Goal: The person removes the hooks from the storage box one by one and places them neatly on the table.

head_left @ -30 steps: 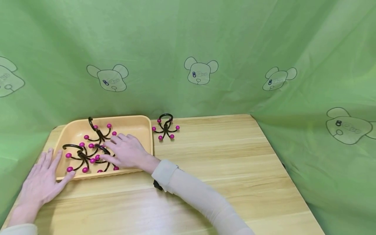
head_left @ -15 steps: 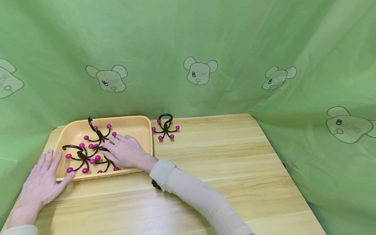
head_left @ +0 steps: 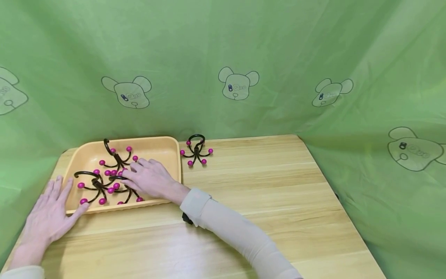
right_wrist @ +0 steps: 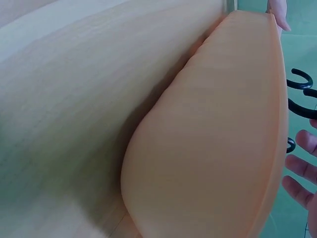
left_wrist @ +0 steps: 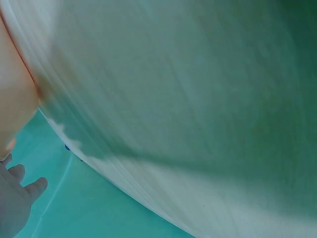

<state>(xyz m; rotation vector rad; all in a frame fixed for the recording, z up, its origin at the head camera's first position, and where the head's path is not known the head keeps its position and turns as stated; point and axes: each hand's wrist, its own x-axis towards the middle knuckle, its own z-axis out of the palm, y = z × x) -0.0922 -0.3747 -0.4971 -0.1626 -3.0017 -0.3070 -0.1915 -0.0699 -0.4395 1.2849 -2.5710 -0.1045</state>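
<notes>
A shallow orange tray [head_left: 160,150] holds several black multi-claw hooks tipped with magenta balls. My right hand [head_left: 150,180] reaches over the tray's front right part. Its thumb and fingers grip the curved top of the front hook [head_left: 117,178], whose claws rest low in the tray. In the right wrist view the fingers [right_wrist: 302,171] hang just past the tray wall [right_wrist: 208,124]. Left of that hook lies another multi-claw hook [head_left: 96,184], and a third hook [head_left: 117,158] sits behind. With fingers spread, my left hand [head_left: 48,217] rests at the tray's front left corner.
One more multi-claw hook [head_left: 196,151] stands on the wooden table [head_left: 265,193], just right of the tray. A green curtain [head_left: 278,46] with printed bear heads encloses the back and sides. The left wrist view mostly shows tabletop.
The front hook's curved top has tipped flatter under my right thumb, and the right hand has shifted slightly. My left hand, the tray and the other hooks stay in place.
</notes>
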